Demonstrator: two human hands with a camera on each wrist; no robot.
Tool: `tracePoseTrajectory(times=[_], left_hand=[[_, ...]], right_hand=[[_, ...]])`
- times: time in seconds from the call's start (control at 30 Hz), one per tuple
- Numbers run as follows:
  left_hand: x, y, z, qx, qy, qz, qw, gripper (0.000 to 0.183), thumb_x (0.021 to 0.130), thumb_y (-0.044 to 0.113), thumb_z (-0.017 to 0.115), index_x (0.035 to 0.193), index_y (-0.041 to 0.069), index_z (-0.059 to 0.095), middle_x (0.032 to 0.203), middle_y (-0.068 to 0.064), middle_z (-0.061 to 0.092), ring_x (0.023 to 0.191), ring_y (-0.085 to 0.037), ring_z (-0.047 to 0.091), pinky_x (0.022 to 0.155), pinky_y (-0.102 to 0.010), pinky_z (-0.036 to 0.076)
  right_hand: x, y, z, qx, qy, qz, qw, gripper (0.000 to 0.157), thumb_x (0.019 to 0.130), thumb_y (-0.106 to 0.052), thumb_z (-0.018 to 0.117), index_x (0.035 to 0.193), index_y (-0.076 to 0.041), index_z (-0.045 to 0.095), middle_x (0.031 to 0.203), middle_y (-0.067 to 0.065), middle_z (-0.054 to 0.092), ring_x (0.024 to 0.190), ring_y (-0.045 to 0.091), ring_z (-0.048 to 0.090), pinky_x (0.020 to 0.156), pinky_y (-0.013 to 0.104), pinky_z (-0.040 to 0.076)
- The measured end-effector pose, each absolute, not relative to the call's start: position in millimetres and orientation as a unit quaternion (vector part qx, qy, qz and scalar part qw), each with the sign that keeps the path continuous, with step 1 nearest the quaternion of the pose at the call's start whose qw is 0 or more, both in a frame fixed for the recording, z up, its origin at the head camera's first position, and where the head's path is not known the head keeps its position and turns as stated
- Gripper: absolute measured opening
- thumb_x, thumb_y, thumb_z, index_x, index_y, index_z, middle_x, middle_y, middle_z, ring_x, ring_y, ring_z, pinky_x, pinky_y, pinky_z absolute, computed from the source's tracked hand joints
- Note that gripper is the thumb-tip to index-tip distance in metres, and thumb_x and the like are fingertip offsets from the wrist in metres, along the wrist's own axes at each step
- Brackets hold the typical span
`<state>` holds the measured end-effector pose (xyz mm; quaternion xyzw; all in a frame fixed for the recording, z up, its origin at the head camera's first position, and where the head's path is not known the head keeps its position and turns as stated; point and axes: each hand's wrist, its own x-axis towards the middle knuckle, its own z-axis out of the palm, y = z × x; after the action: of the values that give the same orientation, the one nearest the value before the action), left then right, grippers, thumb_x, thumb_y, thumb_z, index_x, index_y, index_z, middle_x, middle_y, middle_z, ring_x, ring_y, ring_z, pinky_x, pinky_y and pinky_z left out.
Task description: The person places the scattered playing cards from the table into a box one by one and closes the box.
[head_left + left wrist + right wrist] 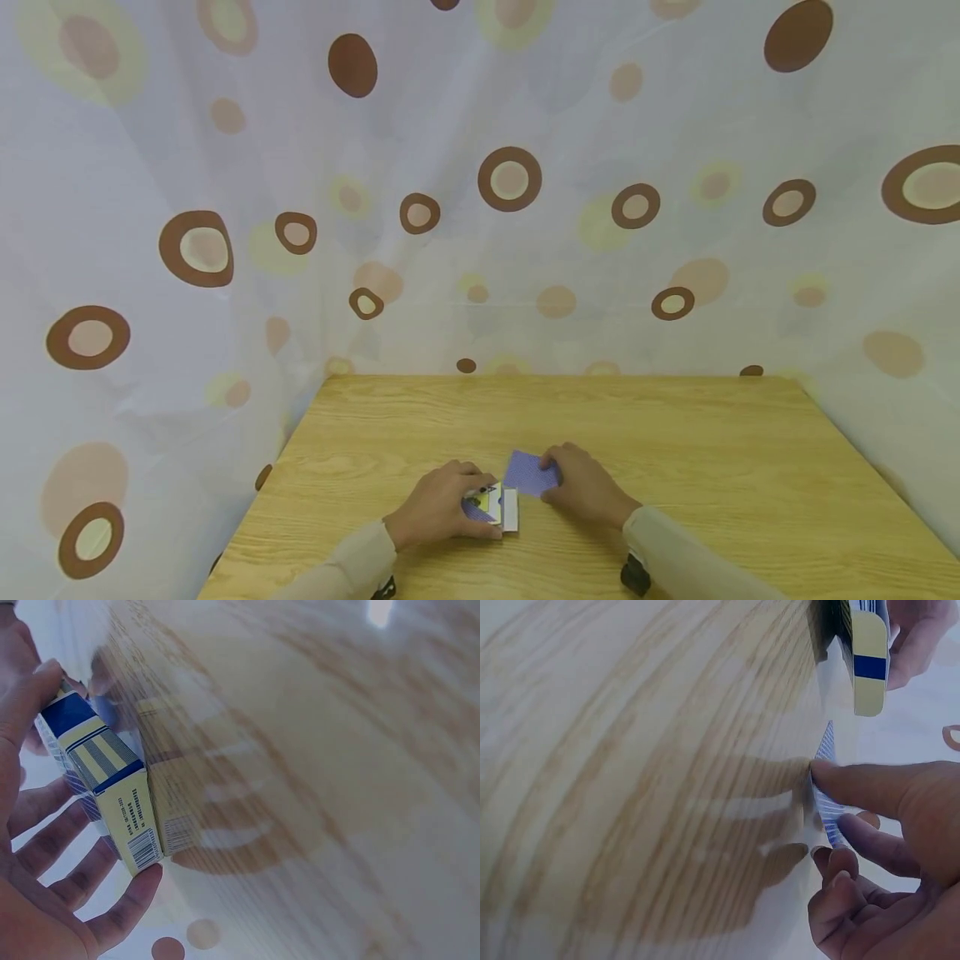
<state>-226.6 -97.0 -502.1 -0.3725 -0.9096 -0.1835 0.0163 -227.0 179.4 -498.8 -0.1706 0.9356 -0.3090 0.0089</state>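
Note:
My left hand (pixel 435 506) grips a small playing card box (pixel 489 505), fingers along its far side and thumb along the near side. The box is yellow and blue, with a barcode on one end in the left wrist view (pixel 144 847). Its white flap (pixel 511 510) stands out to the right, toward the other hand. In my right hand (pixel 588 490) a blue-backed playing card (pixel 529 473) is pinched by its right side. That card (pixel 828 802) is low over the tabletop, just right of the box; whether it touches the wood I cannot tell.
Both hands work over a glossy wood-grain table (pixel 675 433) near its front middle. A pale curtain (pixel 570 250) with brown and yellow circles hangs behind the table and along both sides.

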Motion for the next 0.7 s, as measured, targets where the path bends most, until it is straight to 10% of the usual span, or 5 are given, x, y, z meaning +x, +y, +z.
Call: tracePoseTrajectory(times=[0.7], left_hand=[[-226.8,-95.7,-501.8,-0.369,-0.913,-0.172,0.02,0.077,0.079,0.072,0.075,0.135,0.02,0.07,0.123,0.005,0.066,0.101,-0.007,0.056,0.075,-0.02,0.047]], right_hand=[[-230.6,200.8,-496.6,-0.155,0.953,-0.26,0.005,0.07,0.072,-0.026,0.095,0.127,0.006,0.065,0.123,0.017,0.068,0.108,0.033,0.064,0.093,0.05,0.053]])
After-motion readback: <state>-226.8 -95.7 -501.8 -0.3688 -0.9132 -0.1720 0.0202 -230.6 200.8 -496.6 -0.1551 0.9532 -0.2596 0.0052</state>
